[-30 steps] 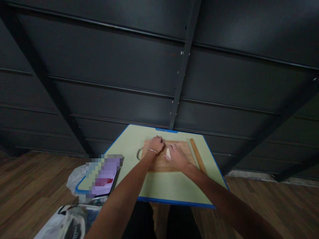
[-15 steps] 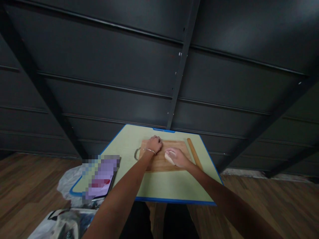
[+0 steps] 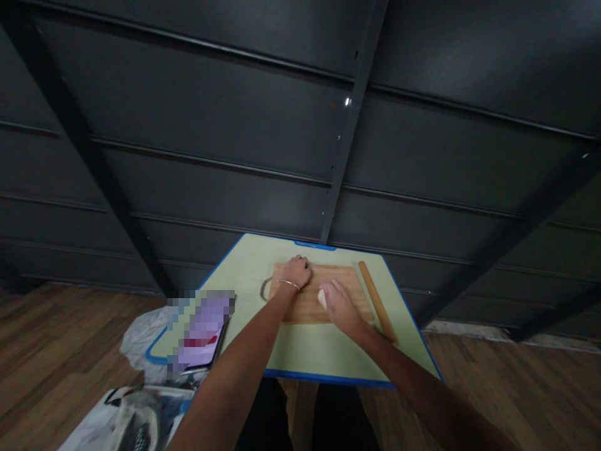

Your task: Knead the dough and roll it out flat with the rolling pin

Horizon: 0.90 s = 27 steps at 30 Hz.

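A wooden cutting board [image 3: 310,313] lies on the small table, its metal handle [image 3: 264,288] sticking out on the left. My left hand [image 3: 298,271], with a bracelet at the wrist, is closed over the far left edge of the board, its fingers curled. Near the middle of the board my right hand [image 3: 340,305] is wrapped around a pale lump of dough [image 3: 322,298] and presses on it. Only the dough's left side shows; fingers and palm cover the rest. Just right of the board lies a wooden rolling pin [image 3: 375,297].
The pale yellow table [image 3: 323,351] has a blue rim. At its left edge leans a phone or tablet [image 3: 206,332] with a blurred-out screen. Plastic bags [image 3: 141,338] and a bag of things [image 3: 136,413] sit lower left. A dark panelled wall [image 3: 235,125] stands behind the table.
My right hand has rolled over the dough, so less of it shows now. My left hand stays at the board's far left. The whole view has shifted slightly.
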Tool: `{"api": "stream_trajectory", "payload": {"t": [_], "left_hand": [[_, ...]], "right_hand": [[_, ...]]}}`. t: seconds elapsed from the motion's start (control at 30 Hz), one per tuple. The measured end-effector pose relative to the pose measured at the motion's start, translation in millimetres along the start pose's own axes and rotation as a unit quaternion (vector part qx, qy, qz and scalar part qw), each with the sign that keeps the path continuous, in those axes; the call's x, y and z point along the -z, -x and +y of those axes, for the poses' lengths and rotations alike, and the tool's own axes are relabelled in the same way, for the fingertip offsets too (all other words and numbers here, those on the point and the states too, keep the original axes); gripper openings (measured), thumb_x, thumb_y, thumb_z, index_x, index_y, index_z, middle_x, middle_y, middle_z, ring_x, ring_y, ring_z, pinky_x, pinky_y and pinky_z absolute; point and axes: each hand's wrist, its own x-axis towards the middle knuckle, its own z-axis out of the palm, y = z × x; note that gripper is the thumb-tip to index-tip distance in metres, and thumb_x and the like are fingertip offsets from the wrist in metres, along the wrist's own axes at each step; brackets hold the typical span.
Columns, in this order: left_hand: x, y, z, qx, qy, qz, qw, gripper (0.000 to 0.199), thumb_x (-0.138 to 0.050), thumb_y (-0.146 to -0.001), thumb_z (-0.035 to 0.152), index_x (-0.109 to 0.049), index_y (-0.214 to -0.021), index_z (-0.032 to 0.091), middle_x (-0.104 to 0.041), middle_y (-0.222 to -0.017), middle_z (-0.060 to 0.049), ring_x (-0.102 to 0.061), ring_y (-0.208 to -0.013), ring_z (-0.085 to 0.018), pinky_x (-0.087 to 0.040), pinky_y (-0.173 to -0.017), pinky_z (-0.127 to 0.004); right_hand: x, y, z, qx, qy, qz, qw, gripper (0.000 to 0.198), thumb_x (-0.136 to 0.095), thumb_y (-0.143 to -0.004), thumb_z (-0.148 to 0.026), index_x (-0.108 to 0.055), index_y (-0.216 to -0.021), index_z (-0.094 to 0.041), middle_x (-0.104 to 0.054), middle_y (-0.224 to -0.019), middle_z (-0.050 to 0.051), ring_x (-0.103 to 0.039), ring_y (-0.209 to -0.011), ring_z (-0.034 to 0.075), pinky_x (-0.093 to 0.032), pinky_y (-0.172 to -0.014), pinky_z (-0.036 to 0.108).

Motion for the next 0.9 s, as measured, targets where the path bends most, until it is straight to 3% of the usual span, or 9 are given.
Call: {"api": "stream_trajectory", "payload": {"t": [0.1,0.17,0.23,0.33,0.47,0.57,0.73,0.9], "left_hand": [[-2,-1,-1,-0.003,0.005,0.002,1.0,0.026,-0.05,-0.09,0.02,-0.073,-0.102,0.015,-0.069,-0.111,-0.013,-0.063,-0.106,-0.024,-0.047,-0.096,-0.034],[-2,-1,-1,-0.005,0.007,0.005,1.0,0.025,-0.051,-0.09,0.019,-0.073,-0.102,0.014,-0.069,-0.112,-0.014,-0.063,-0.106,-0.025,-0.047,-0.096,-0.034],[-2,-1,-1,-0.007,0.007,0.008,1.0,0.025,-0.051,-0.09,0.019,-0.073,-0.103,0.014,-0.069,-0.113,-0.014,-0.063,-0.106,-0.025,-0.047,-0.095,-0.034],[0,1,0,-0.008,0.003,0.008,1.0,0.026,-0.051,-0.09,0.019,-0.072,-0.104,0.014,-0.069,-0.113,-0.015,-0.063,-0.107,-0.025,-0.046,-0.096,-0.033],[2,1,0,-0.008,0.0,0.004,1.0,0.027,-0.049,-0.091,0.02,-0.073,-0.103,0.014,-0.069,-0.112,-0.014,-0.063,-0.106,-0.025,-0.047,-0.095,-0.033],[1,1,0,-0.006,0.002,0.005,1.0,0.027,-0.05,-0.091,0.02,-0.073,-0.102,0.014,-0.069,-0.111,-0.014,-0.063,-0.106,-0.025,-0.047,-0.094,-0.033],[-1,0,1,-0.005,0.009,0.008,1.0,0.027,-0.052,-0.09,0.02,-0.074,-0.104,0.014,-0.069,-0.112,-0.016,-0.063,-0.106,-0.025,-0.047,-0.094,-0.034],[0,-1,2,0.0,0.007,0.0,1.0,0.028,-0.049,-0.09,0.02,-0.074,-0.103,0.014,-0.07,-0.111,-0.015,-0.064,-0.104,-0.024,-0.047,-0.094,-0.033]], "right_hand": [[6,14,-15,-0.019,0.105,-0.01,0.994,0.028,-0.041,-0.102,-0.021,-0.065,-0.116,-0.017,-0.065,-0.121,0.015,-0.055,-0.118,0.027,-0.044,-0.106,0.045],[6,22,-22,-0.036,0.115,0.007,0.993,0.04,-0.049,-0.101,-0.031,-0.055,-0.137,-0.015,-0.059,-0.135,0.018,-0.05,-0.127,0.031,-0.042,-0.109,0.05],[3,25,-22,-0.036,0.106,0.014,0.994,0.049,-0.053,-0.099,-0.032,-0.049,-0.144,-0.014,-0.056,-0.14,0.018,-0.049,-0.131,0.032,-0.042,-0.111,0.051],[2,23,-13,-0.046,0.077,0.003,0.996,0.046,-0.054,-0.098,-0.026,-0.05,-0.141,-0.014,-0.058,-0.137,0.018,-0.053,-0.129,0.03,-0.044,-0.11,0.048],[14,17,7,-0.099,0.045,-0.035,0.993,0.038,-0.061,-0.095,-0.031,-0.057,-0.129,-0.015,-0.067,-0.122,0.015,-0.063,-0.114,0.027,-0.05,-0.101,0.041],[25,15,15,-0.048,0.053,-0.063,0.995,0.035,-0.062,-0.095,-0.034,-0.061,-0.125,-0.016,-0.066,-0.126,0.013,-0.061,-0.118,0.026,-0.047,-0.106,0.04],[28,9,0,0.048,0.154,-0.134,0.978,0.028,-0.047,-0.097,-0.017,-0.067,-0.116,-0.013,-0.066,-0.127,0.016,-0.053,-0.129,0.027,-0.036,-0.117,0.043],[16,-3,-23,0.035,0.266,-0.136,0.954,0.032,-0.05,-0.097,-0.023,-0.066,-0.121,-0.008,-0.063,-0.132,0.022,-0.054,-0.125,0.031,-0.039,-0.113,0.047]]}}
